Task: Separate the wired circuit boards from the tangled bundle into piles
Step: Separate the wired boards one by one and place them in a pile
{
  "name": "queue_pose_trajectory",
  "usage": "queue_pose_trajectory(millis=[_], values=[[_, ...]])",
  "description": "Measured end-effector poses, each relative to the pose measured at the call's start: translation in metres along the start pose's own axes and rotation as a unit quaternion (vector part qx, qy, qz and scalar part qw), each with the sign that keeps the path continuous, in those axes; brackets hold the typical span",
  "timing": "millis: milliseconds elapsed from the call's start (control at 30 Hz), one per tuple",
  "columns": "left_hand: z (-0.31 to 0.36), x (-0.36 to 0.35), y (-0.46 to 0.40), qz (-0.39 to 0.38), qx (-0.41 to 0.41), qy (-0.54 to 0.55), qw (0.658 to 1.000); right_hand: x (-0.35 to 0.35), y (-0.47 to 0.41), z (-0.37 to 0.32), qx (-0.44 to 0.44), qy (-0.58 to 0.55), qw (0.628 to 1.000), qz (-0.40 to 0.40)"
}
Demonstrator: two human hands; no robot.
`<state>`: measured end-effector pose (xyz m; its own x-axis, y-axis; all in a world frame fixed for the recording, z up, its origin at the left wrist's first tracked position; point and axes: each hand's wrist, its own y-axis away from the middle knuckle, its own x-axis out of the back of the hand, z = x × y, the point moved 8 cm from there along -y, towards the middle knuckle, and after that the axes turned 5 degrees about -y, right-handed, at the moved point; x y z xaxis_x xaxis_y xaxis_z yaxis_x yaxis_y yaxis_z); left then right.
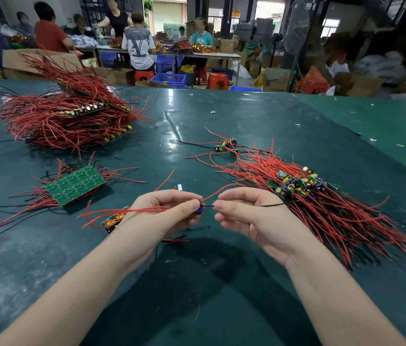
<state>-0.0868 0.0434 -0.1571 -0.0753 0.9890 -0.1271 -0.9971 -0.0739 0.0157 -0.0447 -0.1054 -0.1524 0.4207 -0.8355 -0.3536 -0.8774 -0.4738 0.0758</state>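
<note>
My left hand [169,211] grips a small wired circuit board [199,209] with a blue capacitor, its red wires trailing left across my palm. My right hand [249,213] pinches a thin black wire [271,205] that runs from that board toward the right pile. A pile of separated boards with red wires [304,186] lies at the right. A green panel of boards [76,184] lies face down at the left. A large tangled bundle [72,116] sits at the far left. Another small board [113,219] lies under my left wrist.
The dark green table [197,126] carries a few loose boards [228,144] near the middle and scattered white scraps. Beyond its far edge several people work at other tables among cardboard boxes, blue crates and red stools.
</note>
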Motion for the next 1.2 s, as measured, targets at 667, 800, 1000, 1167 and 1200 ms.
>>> queue_pose_trajectory(millis=[667, 800, 1000, 1167, 1200], values=[[-0.001, 0.005, -0.003, 0.025, 0.013, 0.035, 0.999, -0.002, 0.000, -0.010, 0.118, 0.247, 0.962, -0.003], [-0.002, 0.005, -0.002, 0.018, 0.023, 0.045, 0.999, -0.007, 0.001, -0.010, 0.110, 0.228, 0.967, -0.032], [0.003, 0.007, -0.003, 0.033, 0.006, 0.073, 0.997, -0.006, 0.002, -0.015, 0.108, 0.129, 0.986, -0.008], [0.005, 0.012, -0.004, 0.045, -0.003, 0.083, 0.996, 0.004, 0.000, -0.016, 0.095, 0.061, 0.993, 0.028], [0.005, 0.011, -0.004, 0.043, -0.002, 0.080, 0.996, 0.004, 0.000, -0.016, 0.097, 0.055, 0.993, 0.027]])
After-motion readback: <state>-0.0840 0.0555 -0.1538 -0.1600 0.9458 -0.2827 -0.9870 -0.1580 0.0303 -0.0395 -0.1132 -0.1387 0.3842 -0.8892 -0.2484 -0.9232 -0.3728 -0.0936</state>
